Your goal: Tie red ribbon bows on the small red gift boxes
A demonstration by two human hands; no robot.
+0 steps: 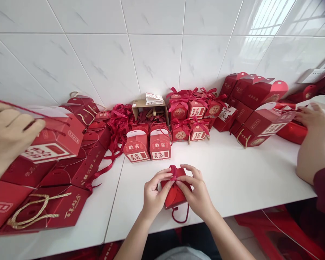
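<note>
Resting on the table near its front edge, a box is topped by a ribbon, which is held in nearly closed pinches by the left hand and right hand.

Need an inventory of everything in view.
front box: one, red, lower centre
ribbon: one, dark red, on it
cord: one, dark red, near side
white-handled boxes: two, red, behind it
cardboard box: one, tan, by wall
papers: several, white, atop cardboard box
bow-tied boxes: at least five, red, right of cardboard box
ribbon heap: uncountable, crimson, left of cardboard box
left boxes: many, red, left
rope handles: several, gold, on boxes
right boxes: several, red, right
basin: one, red, far right
stool-like item: one, red, lower right
table: one, white, centre
wall: one, white, behind
co-workers' hands: two, bare, side edges
left hand: one, bare, on ribbon
right hand: one, bare, on ribbon
</note>
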